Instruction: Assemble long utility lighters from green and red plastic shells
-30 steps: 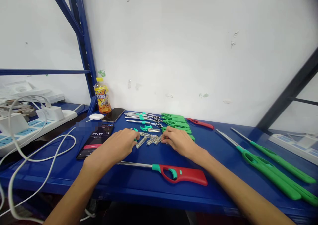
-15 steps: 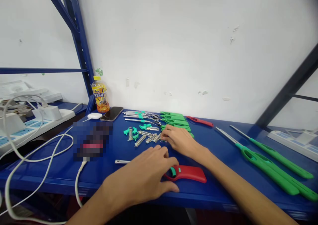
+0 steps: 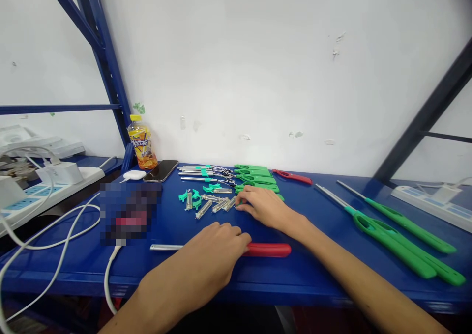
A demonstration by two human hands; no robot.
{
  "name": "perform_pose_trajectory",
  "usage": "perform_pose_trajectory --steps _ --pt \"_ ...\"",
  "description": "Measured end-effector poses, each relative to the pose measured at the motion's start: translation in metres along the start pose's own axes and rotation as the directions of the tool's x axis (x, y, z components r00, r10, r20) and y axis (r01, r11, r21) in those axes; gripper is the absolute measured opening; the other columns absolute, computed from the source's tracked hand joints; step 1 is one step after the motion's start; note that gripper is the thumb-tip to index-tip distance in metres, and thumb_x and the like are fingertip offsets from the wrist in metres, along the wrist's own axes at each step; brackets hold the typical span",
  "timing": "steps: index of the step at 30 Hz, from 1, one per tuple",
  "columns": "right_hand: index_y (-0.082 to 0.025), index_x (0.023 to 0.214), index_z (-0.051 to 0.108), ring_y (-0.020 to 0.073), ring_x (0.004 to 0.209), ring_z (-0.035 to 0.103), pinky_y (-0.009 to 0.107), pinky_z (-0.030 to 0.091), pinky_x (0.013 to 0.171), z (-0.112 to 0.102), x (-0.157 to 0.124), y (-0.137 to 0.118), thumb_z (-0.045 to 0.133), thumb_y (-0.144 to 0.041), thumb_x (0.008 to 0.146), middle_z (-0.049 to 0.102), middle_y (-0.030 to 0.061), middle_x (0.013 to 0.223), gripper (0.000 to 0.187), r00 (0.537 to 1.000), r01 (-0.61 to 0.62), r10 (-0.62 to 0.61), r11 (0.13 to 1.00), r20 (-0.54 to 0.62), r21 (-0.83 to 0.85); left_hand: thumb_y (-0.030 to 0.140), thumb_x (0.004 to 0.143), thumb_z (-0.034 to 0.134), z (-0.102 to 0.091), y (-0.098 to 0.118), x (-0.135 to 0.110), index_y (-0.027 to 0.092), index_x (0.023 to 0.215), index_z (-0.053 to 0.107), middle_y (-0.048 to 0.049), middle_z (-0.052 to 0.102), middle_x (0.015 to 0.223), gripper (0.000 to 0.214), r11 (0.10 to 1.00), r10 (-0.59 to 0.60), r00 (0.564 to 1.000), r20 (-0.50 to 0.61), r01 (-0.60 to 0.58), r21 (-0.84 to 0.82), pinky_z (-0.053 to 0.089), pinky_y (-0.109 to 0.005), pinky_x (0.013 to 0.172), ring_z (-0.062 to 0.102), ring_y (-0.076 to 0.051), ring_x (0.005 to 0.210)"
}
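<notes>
My left hand [image 3: 217, 250] is closed around a red long-nosed lighter [image 3: 271, 249] near the table's front edge. The lighter's metal tube [image 3: 165, 247] sticks out to the left; its trigger is hidden by my fingers. Farther back, my right hand [image 3: 265, 207] has its thumb and fingers pinched together, with a tiny teal bit showing at the tips; I cannot make out what it is. Beside those fingertips lie several clear fuel tanks [image 3: 204, 209] and teal plastic triggers [image 3: 183, 196]. Behind them are green handle shells [image 3: 254, 172] and metal tubes with wires [image 3: 191, 179].
Green long-nosed lighters [image 3: 394, 245] lie on the right. A red handle piece [image 3: 293, 177] rests by the wall. On the left are a drink bottle [image 3: 143, 145], a phone [image 3: 162, 171], a blurred-out device [image 3: 131, 216] and white cables [image 3: 64, 248]. Power strips flank the blue table [image 3: 313, 280].
My left hand has closed on the red lighter and rolled it, so its narrow edge faces up. My right hand stays by the small parts, its fingertips now pinched. The view has shifted slightly.
</notes>
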State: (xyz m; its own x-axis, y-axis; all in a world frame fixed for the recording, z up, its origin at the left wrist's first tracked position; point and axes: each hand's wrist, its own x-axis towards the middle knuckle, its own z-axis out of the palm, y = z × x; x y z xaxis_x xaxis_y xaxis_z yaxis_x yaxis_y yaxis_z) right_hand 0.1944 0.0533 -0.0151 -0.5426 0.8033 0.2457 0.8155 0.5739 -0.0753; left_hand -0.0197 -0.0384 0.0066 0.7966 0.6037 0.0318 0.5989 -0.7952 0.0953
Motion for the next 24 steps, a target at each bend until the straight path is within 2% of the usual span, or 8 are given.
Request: perform_pose_trajectory --steps 3,7,11,15,21,24 --pt "-0.023 0.106 0.074 0.0199 0.093 0.068 0.028 0.037 0.069 0.001 0.000 0.001 0.069 -0.027 0.102 0.072 0.0040 0.106 0.008 1.000 -0.004 0.004 1.000 -0.014 0.013 0.000 0.098 0.047 0.000 -0.004 0.001 0.022 0.123 0.066 -0.0071 0.072 0.118 0.038 0.999 -0.035 0.999 0.015 0.035 -0.036 0.050 -0.041 0.091 0.068 -0.028 0.105" --pt "-0.023 0.109 0.074 0.0197 0.092 0.067 0.028 0.036 0.068 0.006 0.001 0.000 0.066 -0.027 0.103 0.071 0.0043 0.107 0.011 0.999 -0.011 0.012 0.999 -0.030 0.032 0.000 0.098 0.044 -0.002 -0.004 0.007 0.022 0.131 0.065 -0.0090 0.072 0.121 0.044 0.997 -0.066 0.998 0.013 0.067 -0.048 0.051 -0.042 0.091 0.069 -0.029 0.107" --pt "-0.021 0.103 0.074 0.0183 0.090 0.066 0.027 0.033 0.067 0.012 0.003 -0.001 0.063 -0.019 0.104 0.070 0.0043 0.105 0.011 0.999 -0.007 0.009 0.998 -0.040 0.061 0.018 0.109 0.043 -0.005 0.000 0.012 0.020 0.132 0.066 -0.0123 0.070 0.125 0.032 0.995 -0.091 0.996 0.015 0.091 -0.040 0.053 -0.047 0.094 0.069 -0.032 0.111" --pt "-0.020 0.101 0.073 0.0182 0.087 0.065 0.027 0.032 0.065 0.014 0.003 0.000 0.062 -0.019 0.103 0.070 0.0052 0.106 0.012 0.999 0.010 -0.004 0.994 -0.051 0.113 0.027 0.108 0.052 -0.005 0.001 0.013 0.019 0.129 0.067 -0.0134 0.068 0.127 0.027 0.994 -0.100 0.995 0.018 0.100 -0.047 0.052 -0.050 0.097 0.067 -0.034 0.116" --pt "-0.021 0.100 0.070 0.0206 0.094 0.067 0.028 0.038 0.074 0.004 0.003 0.001 0.061 -0.014 0.102 0.074 0.0049 0.105 0.011 0.994 0.000 0.033 0.958 -0.109 0.288 0.026 0.107 0.055 -0.002 -0.002 0.011 0.018 0.126 0.070 -0.0136 0.069 0.123 0.025 0.992 -0.097 0.995 0.006 0.098 -0.079 0.052 -0.045 0.096 0.068 -0.032 0.114" --pt "-0.021 0.096 0.066 0.0185 0.081 0.068 0.028 0.043 0.073 0.000 0.002 0.000 0.062 -0.016 0.102 0.076 0.0029 0.092 0.009 0.992 -0.014 0.067 0.901 -0.108 0.433 0.027 0.107 0.055 -0.001 -0.004 0.011 0.018 0.127 0.070 -0.0144 0.068 0.122 0.027 0.988 -0.128 0.992 0.000 0.128 -0.083 0.052 -0.044 0.097 0.067 -0.033 0.116"
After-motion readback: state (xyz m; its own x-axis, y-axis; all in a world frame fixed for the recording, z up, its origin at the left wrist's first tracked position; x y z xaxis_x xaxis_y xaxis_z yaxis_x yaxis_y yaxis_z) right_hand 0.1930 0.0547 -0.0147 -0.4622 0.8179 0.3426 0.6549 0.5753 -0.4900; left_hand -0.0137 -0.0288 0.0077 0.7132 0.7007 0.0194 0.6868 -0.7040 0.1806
